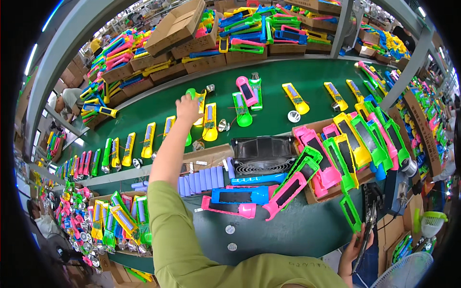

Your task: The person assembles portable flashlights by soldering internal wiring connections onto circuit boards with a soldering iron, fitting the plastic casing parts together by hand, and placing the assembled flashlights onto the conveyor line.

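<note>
My left hand (187,108) reaches far out over the green conveyor belt (273,77), in an olive sleeve. It lies on a green flashlight body (190,92), fingers curled down around it; green shows above the hand and below the wrist. A yellow flashlight body (210,122) lies just to its right, and a silver reflector cup (223,126) beside that. My right hand (354,249) is low at the right edge of the bench and holds a thin black tool (369,216) upright.
Several coloured flashlight bodies lie spaced along the belt. On the near bench stand a black fan (261,156), a row of lilac battery cells (201,181), a blue shell (240,195), a pink shell (225,207) and a carton (314,197) of shells. Another person (69,102) works far left.
</note>
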Available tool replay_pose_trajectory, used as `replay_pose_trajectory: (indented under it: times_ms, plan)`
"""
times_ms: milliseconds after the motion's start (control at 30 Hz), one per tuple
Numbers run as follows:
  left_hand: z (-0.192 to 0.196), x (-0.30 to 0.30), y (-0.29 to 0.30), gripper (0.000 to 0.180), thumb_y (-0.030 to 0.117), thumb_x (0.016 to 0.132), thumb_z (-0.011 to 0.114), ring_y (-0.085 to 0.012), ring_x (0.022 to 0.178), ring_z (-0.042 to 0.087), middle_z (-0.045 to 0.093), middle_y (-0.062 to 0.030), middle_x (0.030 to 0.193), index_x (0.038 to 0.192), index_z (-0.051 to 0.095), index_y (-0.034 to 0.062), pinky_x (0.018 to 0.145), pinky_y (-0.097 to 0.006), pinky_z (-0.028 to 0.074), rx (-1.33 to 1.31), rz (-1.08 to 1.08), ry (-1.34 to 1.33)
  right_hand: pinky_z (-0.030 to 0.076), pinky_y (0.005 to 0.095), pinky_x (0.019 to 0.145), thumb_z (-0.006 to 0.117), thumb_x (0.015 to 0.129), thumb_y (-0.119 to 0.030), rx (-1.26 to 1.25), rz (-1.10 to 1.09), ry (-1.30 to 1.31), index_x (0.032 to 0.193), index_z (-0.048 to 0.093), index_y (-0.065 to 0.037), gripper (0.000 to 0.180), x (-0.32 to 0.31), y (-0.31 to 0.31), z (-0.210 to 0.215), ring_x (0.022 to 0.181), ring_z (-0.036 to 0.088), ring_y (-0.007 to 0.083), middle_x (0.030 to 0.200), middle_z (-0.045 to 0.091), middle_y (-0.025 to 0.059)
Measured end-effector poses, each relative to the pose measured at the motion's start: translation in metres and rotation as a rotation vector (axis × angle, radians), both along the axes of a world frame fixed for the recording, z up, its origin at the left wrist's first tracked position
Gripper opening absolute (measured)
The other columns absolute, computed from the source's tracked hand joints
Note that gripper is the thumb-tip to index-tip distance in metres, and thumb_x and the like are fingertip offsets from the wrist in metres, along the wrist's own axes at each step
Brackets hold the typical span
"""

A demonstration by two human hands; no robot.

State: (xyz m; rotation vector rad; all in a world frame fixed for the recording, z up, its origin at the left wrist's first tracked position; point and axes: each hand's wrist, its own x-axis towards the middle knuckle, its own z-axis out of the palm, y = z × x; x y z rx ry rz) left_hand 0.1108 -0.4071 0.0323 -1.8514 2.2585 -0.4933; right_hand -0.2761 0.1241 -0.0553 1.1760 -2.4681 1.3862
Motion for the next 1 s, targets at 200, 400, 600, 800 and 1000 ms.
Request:
replay_pose_trajectory:
  times_ms: [200, 400, 600, 800, 1000]
  plan:
    - [-0.046, 0.005, 0.017, 0.022, 0.013, 0.083, 0.043, -0.0285, 0.117, 0.041, 0.048, -0.0124, 0.12, 0.102, 0.05, 0.0056, 0.099, -0.042, 0.032, -0.018, -1.026, -0.057, 0.041, 0.0341, 0.087, 0.052, 0.084, 0.001, -0.09, 0.315, -0.002, 0.121, 0.03, -0.002, 0.043, 0.026, -0.001, -0.018, 0.1, 0.055, 0.0258, 0.116, 0.05, 0.0227]
    - [0.019, -0.017, 0.064, 0.017, 0.008, 0.076, 0.048, -0.0287, 0.103, 0.05, 0.054, -0.0138, 0.101, 0.092, 0.048, 0.0052, 0.094, -0.04, 0.036, -0.086, -0.793, -0.021, 0.039, 0.0331, 0.089, 0.056, 0.078, 0.007, -0.115, 0.488, -0.062, 0.12, 0.034, -0.001, 0.048, 0.035, -0.01, -0.019, 0.105, 0.054, 0.025, 0.106, 0.057, 0.0184]
    - [0.132, -0.031, 0.198, 0.022, 0.011, 0.066, 0.059, -0.0284, 0.081, 0.053, 0.055, -0.0114, 0.071, 0.082, 0.048, 0.0028, 0.089, -0.039, 0.037, -0.181, -0.73, -0.107, 0.044, 0.0347, 0.079, 0.057, 0.071, 0.005, 0.02, 0.464, 0.266, 0.105, 0.052, -0.002, 0.035, 0.036, -0.014, 0.003, 0.085, 0.057, 0.0329, 0.09, 0.06, 0.0155]
    - [0.074, -0.082, 0.349, 0.039, 0.029, 0.057, 0.069, -0.0252, 0.074, 0.051, 0.053, -0.0096, 0.069, 0.078, 0.05, 0.0025, 0.067, -0.035, 0.04, 0.422, -0.866, 0.049, 0.047, 0.0302, 0.076, 0.053, 0.081, 0.005, -0.168, 0.617, -0.179, 0.104, 0.051, -0.003, 0.025, 0.034, -0.021, -0.004, 0.088, 0.062, 0.0276, 0.097, 0.061, 0.0191]
    - [-0.002, -0.113, 0.418, 0.042, 0.03, 0.059, 0.074, -0.0263, 0.079, 0.054, 0.055, -0.011, 0.078, 0.082, 0.051, 0.004, 0.07, -0.036, 0.041, 0.573, -0.749, 0.361, 0.048, 0.0284, 0.075, 0.055, 0.078, 0.008, -0.138, 0.747, -0.141, 0.107, 0.049, -0.002, 0.031, 0.038, -0.032, 0.004, 0.086, 0.064, 0.025, 0.095, 0.063, 0.0181]
